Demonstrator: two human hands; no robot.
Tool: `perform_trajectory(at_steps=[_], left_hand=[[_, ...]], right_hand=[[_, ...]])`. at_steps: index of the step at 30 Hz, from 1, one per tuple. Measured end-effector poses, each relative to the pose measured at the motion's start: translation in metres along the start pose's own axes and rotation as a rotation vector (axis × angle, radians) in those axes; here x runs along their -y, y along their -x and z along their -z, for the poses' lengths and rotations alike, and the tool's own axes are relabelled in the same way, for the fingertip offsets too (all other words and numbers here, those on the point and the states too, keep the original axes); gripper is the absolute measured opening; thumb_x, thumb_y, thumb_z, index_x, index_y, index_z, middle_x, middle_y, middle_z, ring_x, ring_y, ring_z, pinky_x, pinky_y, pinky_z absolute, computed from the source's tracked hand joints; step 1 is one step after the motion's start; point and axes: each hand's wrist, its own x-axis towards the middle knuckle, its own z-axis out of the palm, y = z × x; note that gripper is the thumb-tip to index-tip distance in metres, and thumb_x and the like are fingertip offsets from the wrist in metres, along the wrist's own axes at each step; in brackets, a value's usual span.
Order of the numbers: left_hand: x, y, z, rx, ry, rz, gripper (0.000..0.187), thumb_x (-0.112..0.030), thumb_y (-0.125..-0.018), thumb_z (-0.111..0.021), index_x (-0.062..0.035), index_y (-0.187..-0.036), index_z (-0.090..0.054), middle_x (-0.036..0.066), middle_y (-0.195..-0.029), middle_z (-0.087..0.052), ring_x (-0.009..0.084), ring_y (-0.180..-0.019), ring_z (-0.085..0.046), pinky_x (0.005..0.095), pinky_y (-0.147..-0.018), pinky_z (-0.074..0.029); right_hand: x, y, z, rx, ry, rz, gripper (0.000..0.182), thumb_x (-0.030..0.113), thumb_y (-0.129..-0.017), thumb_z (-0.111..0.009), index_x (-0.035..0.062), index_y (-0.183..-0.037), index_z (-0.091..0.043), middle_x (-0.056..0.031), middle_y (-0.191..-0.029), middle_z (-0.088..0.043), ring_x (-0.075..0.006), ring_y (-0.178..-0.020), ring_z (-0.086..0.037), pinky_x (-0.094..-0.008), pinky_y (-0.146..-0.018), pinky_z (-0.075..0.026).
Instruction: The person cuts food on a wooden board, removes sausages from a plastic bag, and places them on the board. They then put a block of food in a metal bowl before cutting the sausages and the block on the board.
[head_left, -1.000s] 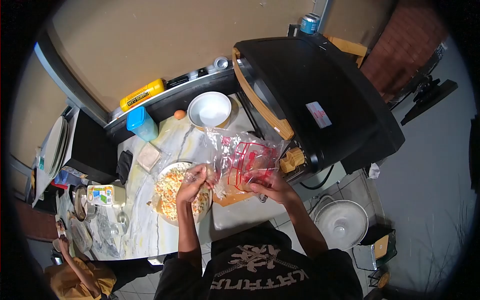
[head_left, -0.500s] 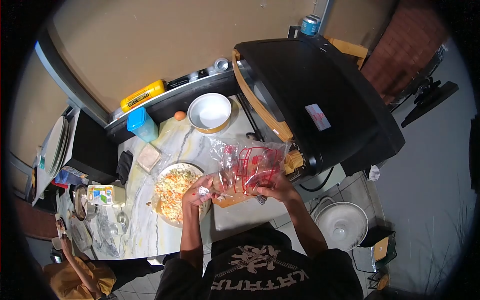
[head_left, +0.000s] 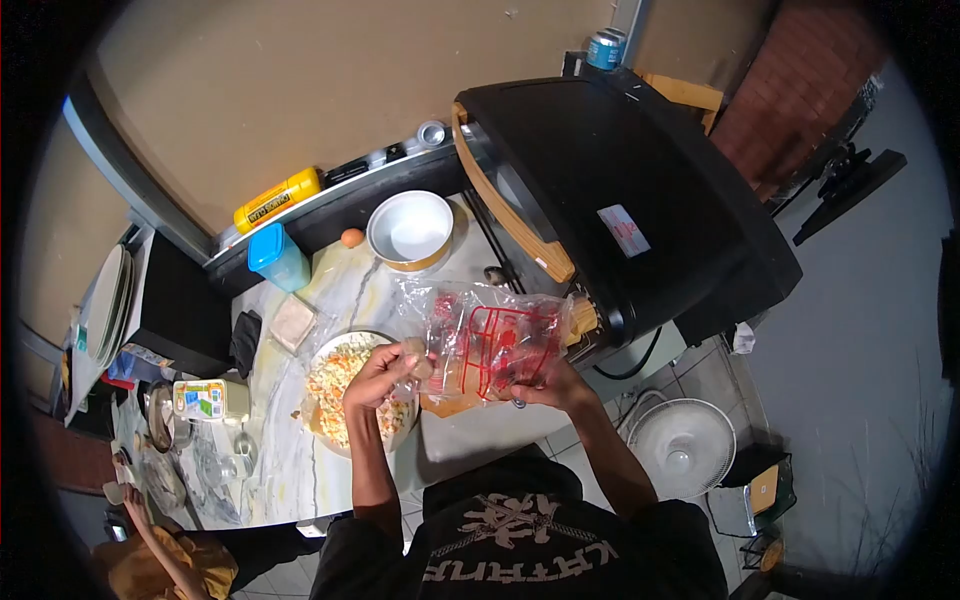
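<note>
One plastic bag [head_left: 495, 340] held by both ends, low above the table [head_left: 275, 420]

The person's left hand [head_left: 376, 378] grips a pale lump [head_left: 413, 354] between thumb and fingers at the bag's left end; whether the lump sits inside the film or only against it cannot be told. The right hand [head_left: 550, 388] pinches the bag's lower right part, thumb on the near side, the other fingers mostly lost behind the red-printed plastic. With one hand at either end, the limp film probably takes a broad, spread shape it could not hold by itself. The bag is above a brown board [head_left: 447, 407] near the table's front edge, apparently so that both arms can work close to the body

A plate [head_left: 399, 437] of shredded food [head_left: 335, 385] lies just beside the board, partly beneath the left hand, presumably for easy reach. Farther back, a white-lined bowl [head_left: 410, 235], an egg [head_left: 352, 238] and a blue-lidded container [head_left: 280, 262] stand near the table's rear edge, perhaps to leave the front free for handling. Behind them a yellow bottle [head_left: 277, 200] lies along a narrow ledge, which likely suits it better on its side. To the right, a black oven [head_left: 640, 170] stands close to the bag's far end
</note>
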Motion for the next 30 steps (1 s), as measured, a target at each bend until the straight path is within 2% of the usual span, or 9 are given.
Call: perform_trajectory(at_steps=[1,8,13,15,19,22,25,26,30], left_hand=[[-0.002,-0.001,-0.001,-0.01,-0.041,-0.001,0.031,-0.024,-0.089,-0.059,0.0006,-0.107,-0.06,0.004,-0.088,-0.064,0.0069,-0.069,-0.057,0.0214,-0.057,-0.046],[-0.004,0.004,0.006,-0.028,-0.327,-0.027,0.019,-0.017,-0.087,-0.062,-0.0004,-0.097,-0.062,0.001,-0.082,-0.063,0.0032,-0.066,-0.055,0.019,-0.054,-0.043],[0.001,0.001,0.003,-0.009,-0.21,-0.08,0.02,-0.017,-0.087,-0.063,0.0003,-0.097,-0.061,0.001,-0.082,-0.062,0.0063,-0.068,-0.054,0.0215,-0.063,-0.044],[0.01,0.0,0.011,0.024,-0.183,-0.132,0.016,-0.015,-0.086,-0.062,-0.0002,-0.091,-0.06,0.007,-0.079,-0.065,0.0142,-0.07,-0.062,0.0291,-0.066,-0.048],[0.018,0.004,0.009,0.011,-0.205,-0.123,0.016,-0.016,-0.086,-0.063,-0.0008,-0.093,-0.061,0.007,-0.079,-0.065,0.0135,-0.073,-0.062,0.0269,-0.065,-0.048],[0.0,0.005,-0.009,-0.001,-0.126,-0.036,0.016,-0.014,-0.085,-0.065,-0.0019,-0.095,-0.062,-0.003,-0.081,-0.059,0.0032,-0.072,-0.049,0.0196,-0.064,-0.041],[-0.005,0.001,-0.001,0.022,-0.318,-0.048,0.014,-0.013,-0.085,-0.066,-0.0021,-0.093,-0.061,-0.003,-0.081,-0.058,0.0031,-0.071,-0.049,0.0204,-0.064,-0.042],[-0.005,-0.003,-0.001,0.111,-0.233,-0.142,0.014,-0.011,-0.085,-0.065,-0.0024,-0.094,-0.059,-0.003,-0.081,-0.057,0.0037,-0.071,-0.049,0.0211,-0.064,-0.042],[-0.015,-0.01,-0.01,0.152,-0.228,-0.146,0.016,-0.01,-0.085,-0.065,-0.0022,-0.096,-0.057,-0.003,-0.081,-0.057,0.0046,-0.074,-0.052,0.0209,-0.067,-0.043]], right_hand=[[0.0,0.001,-0.001,0.017,-0.04,-0.062,0.041,-0.008,-0.074,-0.063,0.0017,-0.112,-0.053,-0.0056,-0.108,-0.056,-0.0165,-0.101,-0.058,-0.0301,-0.084,-0.052],[-0.026,0.001,-0.005,0.008,-0.049,0.053,0.052,-0.005,-0.074,-0.068,0.0035,-0.12,-0.046,-0.0066,-0.11,-0.056,-0.0147,-0.1,-0.057,-0.0297,-0.086,-0.051],[0.008,-0.003,-0.017,-0.055,-0.343,-0.001,0.052,-0.002,-0.077,-0.068,0.0031,-0.123,-0.043,-0.0068,-0.105,-0.058,-0.013,-0.093,-0.059,-0.028,-0.073,-0.053],[0.021,-0.004,-0.014,-0.031,-0.263,-0.034,0.051,-0.001,-0.079,-0.067,0.0029,-0.123,-0.043,-0.0069,-0.103,-0.059,-0.0132,-0.092,-0.059,-0.0282,-0.071,-0.053],[0.01,-0.006,-0.017,-0.119,-0.33,0.01,0.046,-0.003,-0.08,-0.065,0.0027,-0.121,-0.045,-0.0069,-0.096,-0.061,-0.0133,-0.083,-0.061,-0.0281,-0.065,-0.052],[0.004,-0.003,-0.011,-0.111,-0.288,0.007,0.044,-0.002,-0.08,-0.065,0.0042,-0.12,-0.047,-0.0053,-0.1,-0.06,-0.0116,-0.087,-0.059,-0.0271,-0.07,-0.051],[-0.009,-0.003,-0.002,-0.1,-0.244,0.022,0.047,-0.001,-0.08,-0.066,0.0065,-0.122,-0.045,-0.0038,-0.106,-0.059,-0.0105,-0.094,-0.057,-0.0264,-0.077,-0.05],[-0.014,-0.003,0.001,-0.083,-0.245,0.041,0.046,-0.002,-0.08,-0.066,0.0073,-0.121,-0.047,-0.0032,-0.107,-0.058,-0.01,-0.097,-0.056,-0.0263,-0.079,-0.05],[-0.01,-0.005,-0.008,-0.143,-0.316,0.083,0.04,-0.005,-0.081,-0.064,0.0069,-0.117,-0.051,-0.0033,-0.109,-0.058,-0.0101,-0.099,-0.055,-0.0267,-0.083,-0.049]])
